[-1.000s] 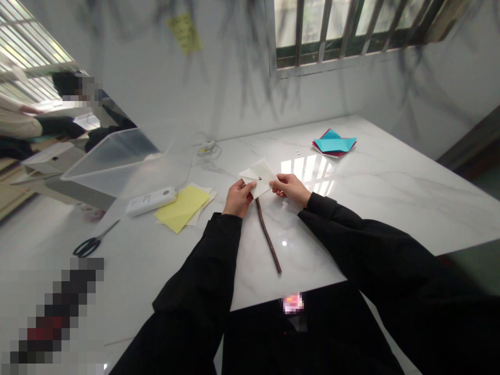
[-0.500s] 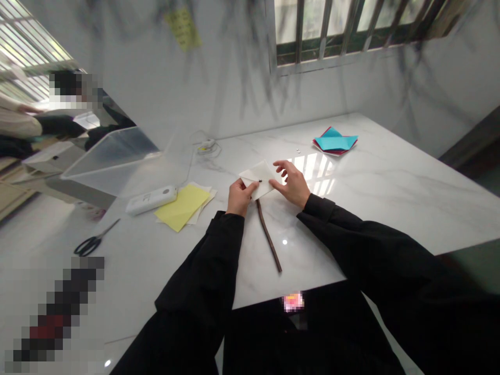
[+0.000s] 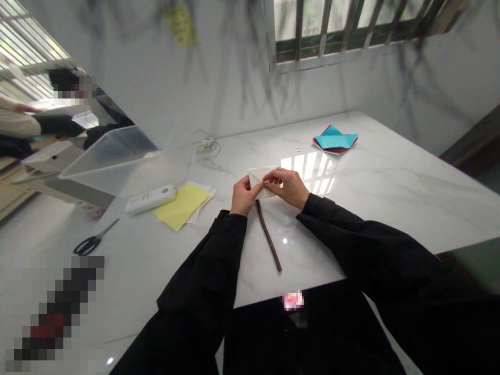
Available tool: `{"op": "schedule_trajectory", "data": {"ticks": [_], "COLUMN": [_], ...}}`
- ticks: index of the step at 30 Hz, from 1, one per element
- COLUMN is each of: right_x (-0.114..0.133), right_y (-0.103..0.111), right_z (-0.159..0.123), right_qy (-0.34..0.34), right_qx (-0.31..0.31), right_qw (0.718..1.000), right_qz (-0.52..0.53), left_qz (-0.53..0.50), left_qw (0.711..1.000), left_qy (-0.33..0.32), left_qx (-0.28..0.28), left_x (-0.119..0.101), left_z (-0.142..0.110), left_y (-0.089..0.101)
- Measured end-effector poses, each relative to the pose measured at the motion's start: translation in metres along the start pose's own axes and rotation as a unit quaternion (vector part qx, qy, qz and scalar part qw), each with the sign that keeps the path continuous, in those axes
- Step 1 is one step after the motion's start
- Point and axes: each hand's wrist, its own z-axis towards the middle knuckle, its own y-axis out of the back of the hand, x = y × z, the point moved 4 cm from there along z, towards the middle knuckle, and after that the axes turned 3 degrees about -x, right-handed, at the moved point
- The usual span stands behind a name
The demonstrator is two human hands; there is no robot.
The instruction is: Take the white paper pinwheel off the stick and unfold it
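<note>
My left hand (image 3: pixel 242 195) pinches the near left edge of a white folded paper (image 3: pixel 260 174) held just above the white marble table (image 3: pixel 375 187). My right hand (image 3: pixel 287 186) is closed on the same paper from the right, its fingertips pressing a flap over at the middle. A thin dark brown stick (image 3: pixel 267 235) runs from under the paper toward me and lies on the table between my forearms. Both sleeves are black.
Yellow and white paper sheets (image 3: pixel 182 205) lie left of my hands beside a white oblong device (image 3: pixel 150 199). Black scissors (image 3: pixel 91 242) rest further left. A clear plastic box (image 3: pixel 111 156) stands at the back left. Blue and red folded papers (image 3: pixel 334 140) lie far right. People sit at the far left.
My right hand opened, then came back and closed on the paper, folding its far corner down. The paper now looks smaller. The left hand kept its grip.
</note>
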Motion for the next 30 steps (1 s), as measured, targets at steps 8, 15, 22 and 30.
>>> {"op": "schedule_trajectory", "data": {"ticks": [8,15,22,30], "right_x": [0.0,-0.003,-0.042,-0.04], "right_y": [0.001,0.007,0.015,0.008], "right_z": [0.0,0.003,0.012,0.009], "right_qy": [0.023,0.047,-0.001,-0.026], "right_qx": [-0.01,-0.031,0.021,0.114], "right_qw": [0.999,0.998,0.986,0.969], "right_qz": [-0.019,-0.037,-0.164,-0.219], "left_qz": [0.008,0.082,0.1,0.087], "left_qw": [1.0,0.993,0.979,0.98], "left_qy": [-0.009,-0.044,-0.042,-0.021], "left_qx": [-0.001,-0.08,-0.175,-0.179], "left_x": [0.002,0.011,0.017,0.01], "left_z": [0.001,0.014,0.022,0.017], "left_y": [0.0,0.023,0.043,0.039]}}
